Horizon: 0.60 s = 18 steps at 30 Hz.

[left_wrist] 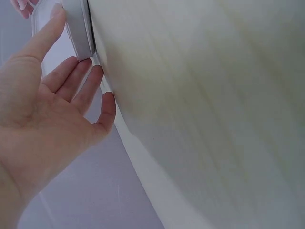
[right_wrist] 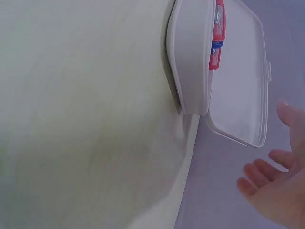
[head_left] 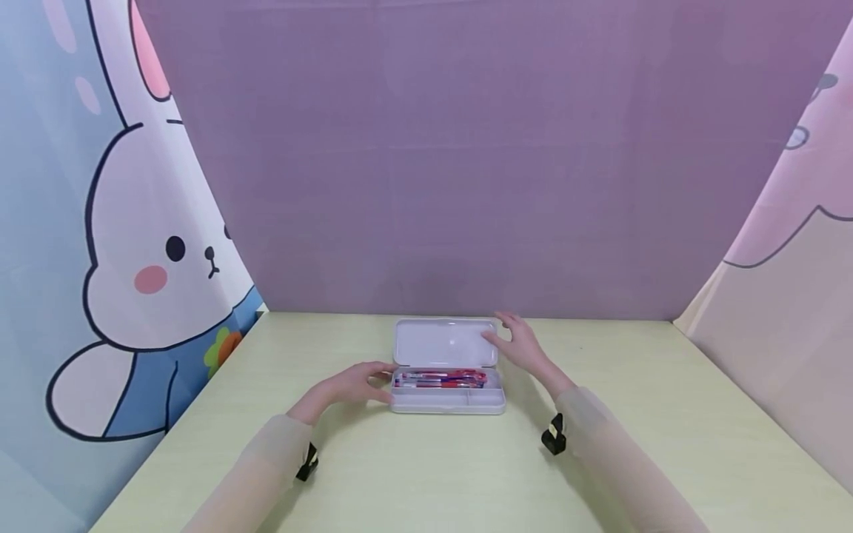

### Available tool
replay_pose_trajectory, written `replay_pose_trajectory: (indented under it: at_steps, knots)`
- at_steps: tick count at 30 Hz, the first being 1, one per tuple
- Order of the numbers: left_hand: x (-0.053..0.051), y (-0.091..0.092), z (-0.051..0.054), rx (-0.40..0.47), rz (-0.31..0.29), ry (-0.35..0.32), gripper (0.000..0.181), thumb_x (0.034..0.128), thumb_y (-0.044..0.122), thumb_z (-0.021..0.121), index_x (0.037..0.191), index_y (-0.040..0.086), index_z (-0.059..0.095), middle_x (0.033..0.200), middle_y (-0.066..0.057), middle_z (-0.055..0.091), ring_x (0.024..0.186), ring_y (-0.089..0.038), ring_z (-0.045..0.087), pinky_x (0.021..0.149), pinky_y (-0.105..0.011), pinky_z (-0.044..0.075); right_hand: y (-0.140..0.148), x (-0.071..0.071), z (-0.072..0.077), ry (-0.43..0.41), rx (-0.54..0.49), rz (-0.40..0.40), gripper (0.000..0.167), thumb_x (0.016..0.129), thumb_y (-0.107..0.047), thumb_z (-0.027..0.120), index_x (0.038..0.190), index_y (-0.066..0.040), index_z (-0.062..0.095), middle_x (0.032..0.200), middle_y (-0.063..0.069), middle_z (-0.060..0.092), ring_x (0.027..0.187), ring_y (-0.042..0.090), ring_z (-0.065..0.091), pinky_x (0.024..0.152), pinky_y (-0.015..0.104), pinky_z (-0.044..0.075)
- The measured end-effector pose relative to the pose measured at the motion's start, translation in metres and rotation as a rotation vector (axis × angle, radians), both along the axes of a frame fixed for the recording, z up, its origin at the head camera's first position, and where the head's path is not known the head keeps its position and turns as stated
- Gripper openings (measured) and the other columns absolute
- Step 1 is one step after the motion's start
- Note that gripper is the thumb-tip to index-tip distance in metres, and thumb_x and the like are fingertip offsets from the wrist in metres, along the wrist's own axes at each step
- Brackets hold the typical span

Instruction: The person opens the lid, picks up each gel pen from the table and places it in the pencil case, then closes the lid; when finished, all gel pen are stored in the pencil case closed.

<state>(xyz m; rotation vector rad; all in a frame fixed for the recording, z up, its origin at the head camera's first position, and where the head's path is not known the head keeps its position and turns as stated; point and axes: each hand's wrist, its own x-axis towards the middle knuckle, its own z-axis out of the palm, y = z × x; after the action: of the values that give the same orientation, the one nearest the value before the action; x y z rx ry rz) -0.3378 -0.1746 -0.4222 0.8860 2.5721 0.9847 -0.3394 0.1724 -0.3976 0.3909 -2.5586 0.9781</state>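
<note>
A white pencil case (head_left: 429,409) stands on the table with its lid (head_left: 436,340) raised and tilted back. Several red and blue pens (head_left: 443,382) lie in the rear compartment; the front compartments look bare. At the case's left end, my left hand (head_left: 349,383) holds it, thumb toward the front corner and fingers toward the back. The left wrist view shows that thumb (left_wrist: 56,16) against the case wall (left_wrist: 78,28). Near the lid's right edge is my right hand (head_left: 523,348), fingers spread. In the right wrist view, a gap shows between its fingers and the lid (right_wrist: 238,81).
The pale yellow table (head_left: 426,474) reaches back to a purple cloth wall (head_left: 453,163). A cloth with a cartoon rabbit (head_left: 153,222) hangs at the left, a pink and cream one (head_left: 800,296) at the right. Black mounts (head_left: 554,435) sit at both wrists.
</note>
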Motion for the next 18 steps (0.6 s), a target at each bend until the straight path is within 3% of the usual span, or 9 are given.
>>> replay_pose_trajectory:
  at_steps: [6, 13, 18]
  knots:
    - [-0.001, 0.002, -0.001, -0.015, 0.003, 0.002, 0.069, 0.0807, 0.028, 0.074, 0.138, 0.004, 0.044, 0.139, -0.017, 0.048, 0.124, -0.035, 0.048, 0.107, -0.053, 0.034, 0.004, 0.0, -0.002, -0.116, 0.0, 0.042, 0.066, 0.094, -0.028, 0.057, 0.141, 0.01, 0.031, 0.129, 0.03, 0.052, 0.117, 0.042, 0.053, 0.098, 0.049, 0.046]
    - [0.001, 0.005, 0.001, -0.019, 0.004, 0.009, 0.066, 0.0811, 0.024, 0.074, 0.136, 0.001, 0.046, 0.135, -0.018, 0.051, 0.119, -0.035, 0.05, 0.104, -0.051, 0.039, 0.007, 0.006, 0.002, -0.134, -0.038, 0.102, 0.06, 0.095, -0.026, 0.056, 0.14, 0.008, 0.034, 0.133, 0.03, 0.047, 0.115, 0.044, 0.054, 0.094, 0.048, 0.049]
    - [0.001, 0.005, 0.003, -0.022, 0.015, 0.005, 0.065, 0.0801, 0.023, 0.075, 0.135, 0.002, 0.047, 0.131, -0.016, 0.054, 0.105, -0.027, 0.056, 0.089, -0.039, 0.049, 0.011, 0.015, 0.004, -0.147, -0.118, 0.167, 0.055, 0.095, -0.023, 0.057, 0.137, 0.007, 0.037, 0.134, 0.029, 0.046, 0.118, 0.045, 0.051, 0.096, 0.047, 0.049]
